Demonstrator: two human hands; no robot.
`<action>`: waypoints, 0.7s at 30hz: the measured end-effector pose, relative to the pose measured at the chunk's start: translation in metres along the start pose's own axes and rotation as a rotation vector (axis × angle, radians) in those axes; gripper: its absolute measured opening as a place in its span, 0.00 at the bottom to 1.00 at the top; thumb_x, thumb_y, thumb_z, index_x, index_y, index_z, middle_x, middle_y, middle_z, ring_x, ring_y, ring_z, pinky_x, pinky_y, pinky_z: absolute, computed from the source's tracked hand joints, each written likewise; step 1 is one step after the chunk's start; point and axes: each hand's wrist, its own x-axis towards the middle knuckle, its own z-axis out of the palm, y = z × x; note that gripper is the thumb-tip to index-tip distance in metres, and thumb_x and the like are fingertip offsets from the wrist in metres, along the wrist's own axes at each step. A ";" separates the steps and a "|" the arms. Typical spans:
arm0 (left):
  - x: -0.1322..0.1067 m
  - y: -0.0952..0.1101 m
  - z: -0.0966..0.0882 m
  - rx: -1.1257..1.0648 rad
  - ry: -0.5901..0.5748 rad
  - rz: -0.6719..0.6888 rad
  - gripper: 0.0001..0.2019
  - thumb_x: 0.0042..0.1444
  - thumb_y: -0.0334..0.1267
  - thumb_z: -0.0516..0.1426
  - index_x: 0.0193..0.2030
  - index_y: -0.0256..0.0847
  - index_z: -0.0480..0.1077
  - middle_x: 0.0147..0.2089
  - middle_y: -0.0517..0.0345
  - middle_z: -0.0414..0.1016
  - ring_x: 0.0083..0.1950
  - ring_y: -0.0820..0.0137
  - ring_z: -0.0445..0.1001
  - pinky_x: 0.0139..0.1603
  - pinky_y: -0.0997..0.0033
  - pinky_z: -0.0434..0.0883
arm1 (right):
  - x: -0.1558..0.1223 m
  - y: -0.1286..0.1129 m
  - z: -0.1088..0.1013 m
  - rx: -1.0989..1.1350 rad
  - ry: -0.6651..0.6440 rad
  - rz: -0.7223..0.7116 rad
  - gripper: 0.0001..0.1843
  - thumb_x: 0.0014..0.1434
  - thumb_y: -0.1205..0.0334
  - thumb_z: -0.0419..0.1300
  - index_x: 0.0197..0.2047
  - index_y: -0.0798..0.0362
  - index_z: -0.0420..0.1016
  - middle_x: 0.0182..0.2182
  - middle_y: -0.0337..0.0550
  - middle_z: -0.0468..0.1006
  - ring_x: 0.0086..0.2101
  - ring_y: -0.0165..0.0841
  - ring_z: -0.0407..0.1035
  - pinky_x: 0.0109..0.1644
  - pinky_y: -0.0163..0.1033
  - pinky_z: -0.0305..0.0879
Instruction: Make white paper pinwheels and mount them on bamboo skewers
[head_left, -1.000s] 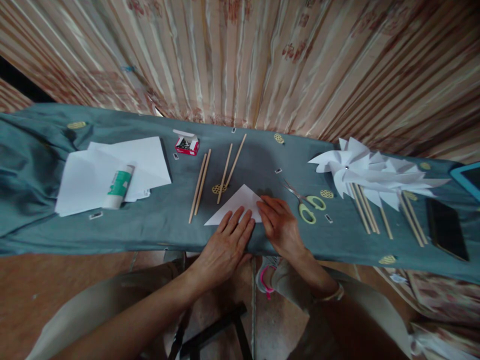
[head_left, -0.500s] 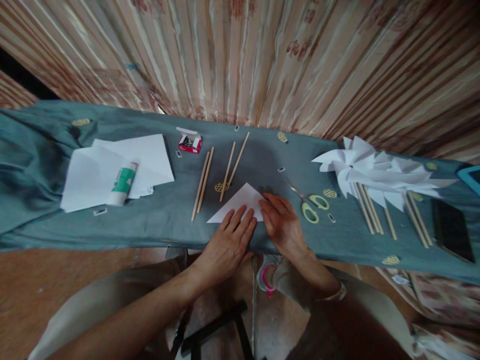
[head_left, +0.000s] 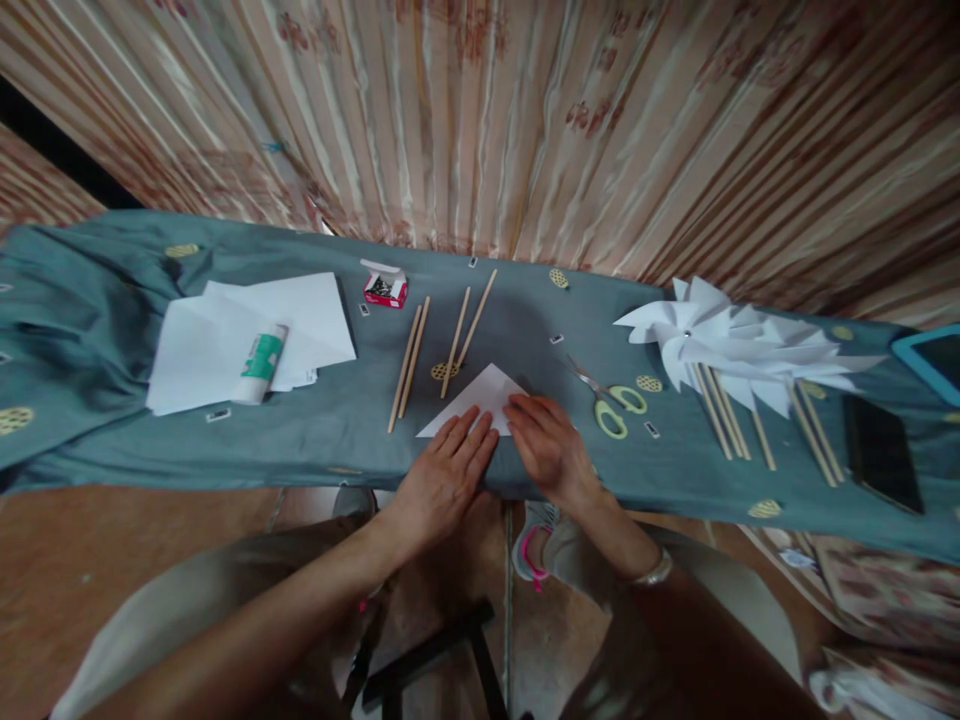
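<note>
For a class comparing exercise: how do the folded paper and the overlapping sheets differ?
The folded paper is a triangle; the overlapping sheets show squarish corners. The folded paper looks smaller than the overlapping sheets. Left hand and right hand touch the folded paper, while a glue stick lies on the overlapping sheets. Both are white and rest on the cloth.

At the centre of the frame your left hand (head_left: 441,480) lies flat on a white paper triangle (head_left: 487,388), while your right hand (head_left: 553,450) touches its right side with the fingers together. Just above and left of the triangle you have four wooden sticks (head_left: 409,360) and an open red box (head_left: 385,291), with green-handled scissors (head_left: 611,420) right of centre. White sheets (head_left: 187,345) under a green-and-white tube (head_left: 262,362) fill the left, and paper pinwheels (head_left: 709,335) and a dark phone (head_left: 881,455) lie toward the right edge.
</note>
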 end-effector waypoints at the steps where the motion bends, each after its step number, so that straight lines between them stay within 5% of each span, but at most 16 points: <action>1: -0.004 -0.003 0.000 0.004 0.023 0.000 0.32 0.57 0.39 0.57 0.65 0.25 0.54 0.69 0.33 0.54 0.71 0.47 0.48 0.67 0.46 0.56 | 0.000 0.000 0.000 0.002 -0.001 0.000 0.16 0.65 0.66 0.50 0.51 0.55 0.75 0.50 0.50 0.77 0.50 0.42 0.68 0.55 0.50 0.69; 9: -0.039 -0.021 -0.010 -0.004 0.113 -0.046 0.29 0.58 0.33 0.55 0.65 0.29 0.53 0.68 0.33 0.57 0.70 0.51 0.54 0.65 0.47 0.62 | -0.001 -0.003 -0.003 -0.024 -0.017 -0.033 0.17 0.64 0.69 0.50 0.51 0.56 0.75 0.50 0.53 0.76 0.50 0.43 0.67 0.55 0.49 0.69; 16: -0.043 -0.022 -0.009 0.035 0.110 -0.042 0.30 0.58 0.35 0.56 0.65 0.27 0.53 0.68 0.33 0.57 0.70 0.52 0.53 0.66 0.48 0.60 | -0.003 -0.044 0.014 -0.016 -0.028 -0.313 0.20 0.62 0.74 0.48 0.54 0.63 0.71 0.50 0.56 0.76 0.49 0.42 0.67 0.53 0.47 0.69; 21: -0.042 -0.023 -0.009 0.076 0.108 -0.029 0.29 0.57 0.35 0.57 0.64 0.25 0.56 0.67 0.32 0.57 0.69 0.50 0.54 0.66 0.47 0.59 | -0.012 -0.040 0.011 -0.058 -0.022 -0.256 0.20 0.61 0.75 0.48 0.54 0.65 0.70 0.49 0.57 0.76 0.50 0.43 0.66 0.53 0.47 0.69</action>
